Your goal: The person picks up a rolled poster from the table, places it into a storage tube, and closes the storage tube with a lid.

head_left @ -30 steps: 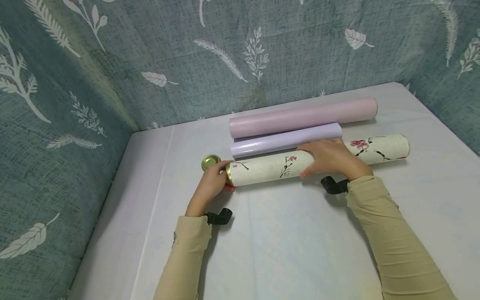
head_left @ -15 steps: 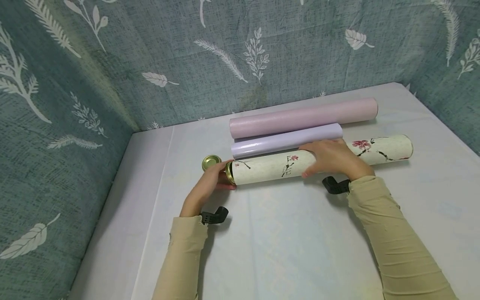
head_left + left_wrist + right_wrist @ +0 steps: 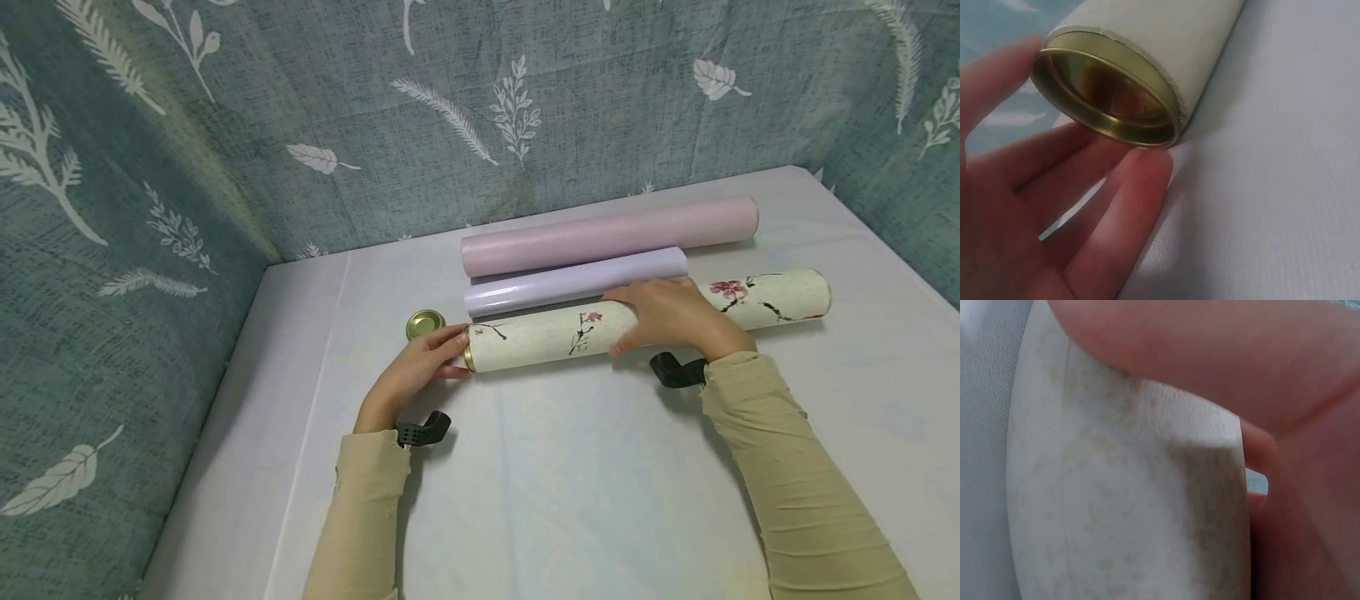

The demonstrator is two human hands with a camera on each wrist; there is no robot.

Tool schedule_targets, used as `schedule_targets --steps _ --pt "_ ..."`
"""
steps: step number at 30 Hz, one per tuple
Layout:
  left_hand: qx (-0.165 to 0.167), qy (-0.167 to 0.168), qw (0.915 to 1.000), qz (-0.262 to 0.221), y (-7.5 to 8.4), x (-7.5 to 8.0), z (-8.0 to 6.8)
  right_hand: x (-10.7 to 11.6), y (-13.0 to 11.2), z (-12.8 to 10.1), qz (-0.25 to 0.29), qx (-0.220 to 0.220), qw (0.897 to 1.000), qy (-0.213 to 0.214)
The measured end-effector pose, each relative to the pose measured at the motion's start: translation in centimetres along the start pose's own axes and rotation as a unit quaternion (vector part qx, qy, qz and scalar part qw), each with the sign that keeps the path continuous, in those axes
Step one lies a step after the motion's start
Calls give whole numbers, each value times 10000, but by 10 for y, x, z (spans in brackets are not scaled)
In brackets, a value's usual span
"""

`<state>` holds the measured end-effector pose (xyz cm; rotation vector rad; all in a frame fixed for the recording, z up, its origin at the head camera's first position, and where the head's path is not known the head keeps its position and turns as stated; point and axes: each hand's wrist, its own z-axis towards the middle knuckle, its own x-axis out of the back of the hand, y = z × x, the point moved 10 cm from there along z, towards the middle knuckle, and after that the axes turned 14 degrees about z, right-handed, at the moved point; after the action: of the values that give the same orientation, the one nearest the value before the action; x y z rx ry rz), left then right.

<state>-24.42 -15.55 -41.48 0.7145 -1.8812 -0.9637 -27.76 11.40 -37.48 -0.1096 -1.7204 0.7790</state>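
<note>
Beige sleeves at 6 o'clock, one per arm, each with a black strap at the wrist. White cloth (image 3: 585, 467) covers the table.

Left hand (image 3: 416, 375) at about 9 o'clock of the tube (image 3: 555, 333): fingers relaxed and nearly straight, spread at the open brass-rimmed end (image 3: 1107, 94). Left wrist view shows the fingertips (image 3: 1141, 181) just under the rim, thumb beside it at the top left; cannot tell whether they touch it. Holding nothing.

Right hand (image 3: 675, 317) wraps over the tube near mid-length, fingers curled over its far side, thumb on the near side. Right wrist view is too close to show more than skin pressed on the speckled cream paper (image 3: 1129, 506).

The tube lies flat on the cloth, long axis running roughly 9 to 3 o'clock, right end slightly farther away. Cream with a red blossom and black branch print.

Brass lid (image 3: 425, 323) sits on the cloth at 10 o'clock of the tube's open end, just beyond the left fingertips, apart from the tube.

Beyond, at 12 o'clock: lilac roll (image 3: 555, 287) just beside the tube and parallel to it, then a longer pink roll (image 3: 600, 233) touching the lilac one. Teal leaf-print fabric (image 3: 450, 125) forms the backdrop on the far side and both sides.
</note>
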Motion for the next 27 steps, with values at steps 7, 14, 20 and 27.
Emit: schedule_targets --steps 7,14,20,27 --pt "-208 241 9994 -155 8 4 -4 3 -2 -1 66 120 9998 108" --pt "-648 141 9927 -1009 8 2 3 5 -4 -1 140 161 9996 166" --pt "-682 294 9894 -1248 -4 3 11 5 -3 -1 167 155 9996 182" --pt "-811 245 9849 -1513 -4 2 13 4 -3 0 162 176 9996 181"
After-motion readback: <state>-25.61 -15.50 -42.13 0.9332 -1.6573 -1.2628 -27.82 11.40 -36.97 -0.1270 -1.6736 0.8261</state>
